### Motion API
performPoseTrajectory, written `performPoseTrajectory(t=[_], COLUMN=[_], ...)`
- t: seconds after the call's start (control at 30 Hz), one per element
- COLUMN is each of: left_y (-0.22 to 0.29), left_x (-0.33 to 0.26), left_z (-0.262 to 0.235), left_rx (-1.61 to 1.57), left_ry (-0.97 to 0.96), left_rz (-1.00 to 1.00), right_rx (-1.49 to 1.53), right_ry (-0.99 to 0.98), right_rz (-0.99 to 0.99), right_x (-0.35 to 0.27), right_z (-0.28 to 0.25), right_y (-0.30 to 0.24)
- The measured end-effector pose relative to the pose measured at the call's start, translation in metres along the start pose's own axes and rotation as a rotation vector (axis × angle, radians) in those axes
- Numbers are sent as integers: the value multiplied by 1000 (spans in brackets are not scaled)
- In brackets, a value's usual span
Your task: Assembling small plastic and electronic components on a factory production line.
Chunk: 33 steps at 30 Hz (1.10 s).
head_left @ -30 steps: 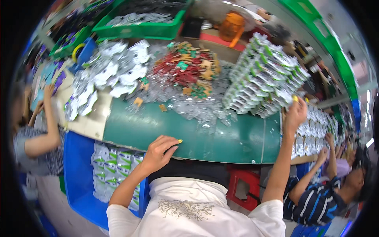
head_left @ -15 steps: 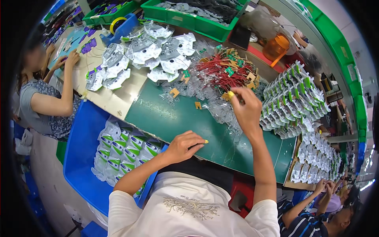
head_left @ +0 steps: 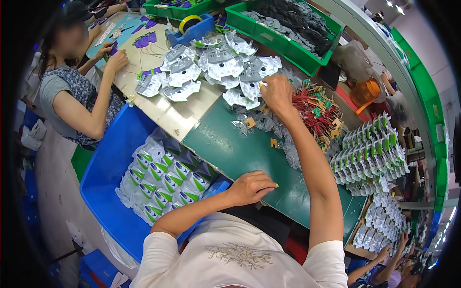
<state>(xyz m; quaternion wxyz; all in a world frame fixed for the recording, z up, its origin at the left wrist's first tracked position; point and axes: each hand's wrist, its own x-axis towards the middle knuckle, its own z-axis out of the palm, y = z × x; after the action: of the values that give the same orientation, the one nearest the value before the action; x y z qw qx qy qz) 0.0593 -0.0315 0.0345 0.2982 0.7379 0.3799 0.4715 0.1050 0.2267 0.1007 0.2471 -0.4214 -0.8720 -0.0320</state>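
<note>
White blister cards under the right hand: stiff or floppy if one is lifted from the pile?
The blister cards look thin and flat, so probably light and slightly bendy. They overlap loosely, so neighbours may slide along. The right hand pinches only an edge, suggesting little weight.

Green-topped workbench (head_left: 249,158) beside a beige bench (head_left: 168,113); green bins (head_left: 307,53) along the far edge, blue crate (head_left: 108,168) on grey floor (head_left: 57,192); ceiling lights (head_left: 401,10) upper right.
</note>
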Motion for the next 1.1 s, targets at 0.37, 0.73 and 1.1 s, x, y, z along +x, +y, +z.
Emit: performPoseTrajectory(t=[0.37,0.73,1.1], left_y=[28,29,31], left_x=[9,52,55], left_z=[-35,-46,-22], left_rx=[-217,-749,-703], left_ry=[263,312,328], left_rz=[-201,-376,-349], right_rx=[1272,677,755], right_ry=[-32,95,59], right_rz=[383,252,216], right_x=[-46,-183,-196], right_z=[-79,-129,-138], right_y=[-12,-39,-40])
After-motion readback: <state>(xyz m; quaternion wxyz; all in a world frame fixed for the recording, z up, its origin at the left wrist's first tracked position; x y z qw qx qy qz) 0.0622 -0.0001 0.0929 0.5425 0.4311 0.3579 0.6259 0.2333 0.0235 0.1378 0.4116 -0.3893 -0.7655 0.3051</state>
